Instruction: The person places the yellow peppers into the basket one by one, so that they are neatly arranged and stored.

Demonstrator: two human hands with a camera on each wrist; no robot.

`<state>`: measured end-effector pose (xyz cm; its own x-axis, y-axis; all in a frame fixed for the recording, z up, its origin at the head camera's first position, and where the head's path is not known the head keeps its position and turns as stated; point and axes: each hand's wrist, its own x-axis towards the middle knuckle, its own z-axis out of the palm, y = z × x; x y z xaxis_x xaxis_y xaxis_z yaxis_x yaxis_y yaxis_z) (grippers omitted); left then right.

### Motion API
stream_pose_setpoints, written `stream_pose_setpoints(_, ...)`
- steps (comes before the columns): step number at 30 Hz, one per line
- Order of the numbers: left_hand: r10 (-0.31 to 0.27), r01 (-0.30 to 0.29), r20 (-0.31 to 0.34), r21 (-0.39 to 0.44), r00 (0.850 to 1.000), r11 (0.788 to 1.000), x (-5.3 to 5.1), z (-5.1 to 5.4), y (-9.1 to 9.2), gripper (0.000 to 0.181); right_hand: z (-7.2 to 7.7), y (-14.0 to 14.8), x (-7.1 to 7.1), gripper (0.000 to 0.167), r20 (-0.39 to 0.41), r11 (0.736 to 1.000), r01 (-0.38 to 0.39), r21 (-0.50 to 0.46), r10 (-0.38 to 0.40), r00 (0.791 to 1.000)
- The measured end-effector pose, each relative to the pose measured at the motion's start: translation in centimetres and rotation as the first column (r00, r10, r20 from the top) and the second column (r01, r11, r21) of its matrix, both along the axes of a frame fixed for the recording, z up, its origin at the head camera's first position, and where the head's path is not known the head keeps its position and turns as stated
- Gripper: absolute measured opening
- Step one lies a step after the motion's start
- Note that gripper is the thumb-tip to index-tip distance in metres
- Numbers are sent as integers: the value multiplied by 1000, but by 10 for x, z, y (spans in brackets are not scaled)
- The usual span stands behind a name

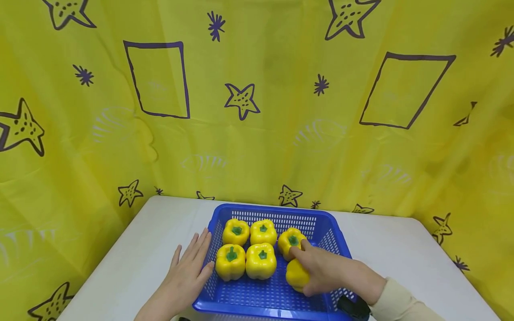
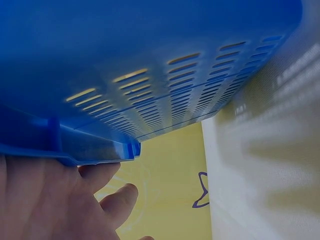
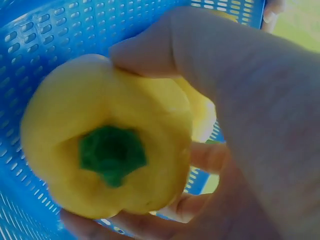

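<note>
A blue plastic basket [image 1: 257,294] with slotted walls stands on the white table. Inside it, toward the left, several yellow bell peppers [image 1: 261,263] with green stems sit in two rows. My right hand [image 1: 325,269] grips a yellow bell pepper [image 3: 100,105] at the right side of the basket, thumb and fingers around its sides, green stem facing the wrist camera. Just behind that hand is another yellow bell pepper [image 1: 290,238]. My left hand [image 1: 186,272], fingers straight, rests against the basket's left rim. In the left wrist view its fingers touch the rim from outside.
The white table [image 1: 168,223] extends on both sides of the basket. A yellow curtain [image 1: 257,142] with dark stars and frames hangs behind and at the sides. A dark object [image 1: 353,307] lies by the basket's front right corner, under my right wrist.
</note>
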<state>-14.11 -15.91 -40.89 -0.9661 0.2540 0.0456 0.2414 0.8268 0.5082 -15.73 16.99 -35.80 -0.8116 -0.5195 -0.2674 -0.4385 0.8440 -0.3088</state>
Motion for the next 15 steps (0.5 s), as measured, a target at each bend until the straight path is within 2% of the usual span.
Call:
stream_pose_setpoints(5, 3, -3, 1, 1, 1000, 1000, 0, 0, 0, 66, -2, -3, -2, 59, -90, 999, -37, 12, 37, 995)
stream_pose_setpoints(10, -2, 2, -3, 6, 1000, 1000, 1, -1, 0, 66, 0, -8, -2, 60, -117, 997, -60, 46, 65, 991)
stream_pose_setpoints(15, -1, 1, -9, 3, 1000, 1000, 1, 0, 0, 66, 0, -13, -3, 60, -131, 996, -45, 72, 54, 990)
